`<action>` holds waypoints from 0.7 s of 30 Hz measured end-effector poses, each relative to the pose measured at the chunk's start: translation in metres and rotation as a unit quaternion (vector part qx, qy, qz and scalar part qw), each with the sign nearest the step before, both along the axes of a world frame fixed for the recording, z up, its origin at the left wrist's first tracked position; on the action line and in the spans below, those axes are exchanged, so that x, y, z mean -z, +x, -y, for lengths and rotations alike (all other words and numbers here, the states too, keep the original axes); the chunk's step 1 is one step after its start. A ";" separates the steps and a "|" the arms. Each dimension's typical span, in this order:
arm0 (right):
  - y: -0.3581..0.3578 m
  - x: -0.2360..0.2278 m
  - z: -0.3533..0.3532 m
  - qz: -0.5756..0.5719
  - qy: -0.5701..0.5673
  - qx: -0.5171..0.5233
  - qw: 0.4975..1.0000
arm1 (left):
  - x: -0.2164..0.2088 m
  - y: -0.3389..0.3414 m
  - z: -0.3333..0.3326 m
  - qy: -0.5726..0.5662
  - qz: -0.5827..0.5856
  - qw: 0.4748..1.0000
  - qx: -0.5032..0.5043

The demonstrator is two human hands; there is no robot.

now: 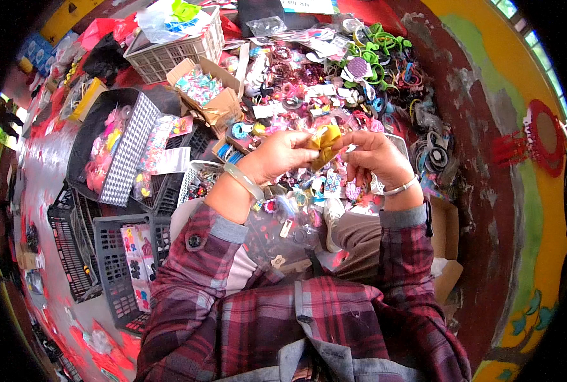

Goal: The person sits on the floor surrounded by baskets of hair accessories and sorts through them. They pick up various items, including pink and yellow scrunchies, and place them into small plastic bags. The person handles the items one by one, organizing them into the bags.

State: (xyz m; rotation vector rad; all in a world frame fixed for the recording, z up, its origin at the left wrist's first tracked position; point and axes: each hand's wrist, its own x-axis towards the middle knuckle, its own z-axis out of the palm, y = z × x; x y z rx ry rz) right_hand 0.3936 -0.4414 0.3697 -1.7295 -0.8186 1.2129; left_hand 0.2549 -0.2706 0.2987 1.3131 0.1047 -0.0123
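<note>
A yellow ribbon bow [326, 145] is held up in front of me, above the heap of hair accessories. My left hand [276, 158] is closed on its left side, thumb and fingers pinching the fabric. From the right, my right hand [380, 160] meets the bow's other edge with thumb and forefinger pressed together, the other fingers curled below. Part of the bow is hidden behind the fingertips. Under my hands a white basket [197, 170] and the heap [309, 114] hold small colourful hair clips and ties.
Beyond my hands stand an open cardboard box [223, 94] of small pastel pieces and a pale plastic crate [188, 54]. Green headbands [376, 54] lie at the far right of the heap. To my left are a checked-sided bin [127, 146] and a dark crate [114, 254].
</note>
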 end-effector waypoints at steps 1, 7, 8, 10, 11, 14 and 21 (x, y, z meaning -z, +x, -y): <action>-0.003 -0.002 0.002 -0.047 0.026 0.013 0.998 | 0.000 -0.001 0.000 0.038 0.015 0.999 0.000; 0.001 0.014 -0.003 -0.047 -0.008 -0.049 0.998 | 0.012 0.000 0.015 0.099 0.031 0.994 -0.043; -0.001 0.015 -0.007 -0.033 -0.030 -0.070 0.997 | 0.016 -0.001 0.016 0.144 0.040 0.987 -0.058; -0.008 0.007 -0.013 0.045 -0.085 -0.139 0.986 | 0.022 -0.003 0.020 0.178 0.053 0.980 -0.066; -0.006 0.013 -0.012 0.078 -0.106 -0.151 0.980 | 0.018 -0.003 0.024 0.202 0.056 0.976 -0.053; 0.002 0.027 -0.006 0.207 0.008 -0.186 0.960 | 0.000 0.005 0.036 0.324 0.070 0.942 -0.060; -0.021 0.004 -0.015 0.154 -0.106 -0.198 0.962 | 0.021 -0.004 0.038 0.392 0.068 0.902 -0.167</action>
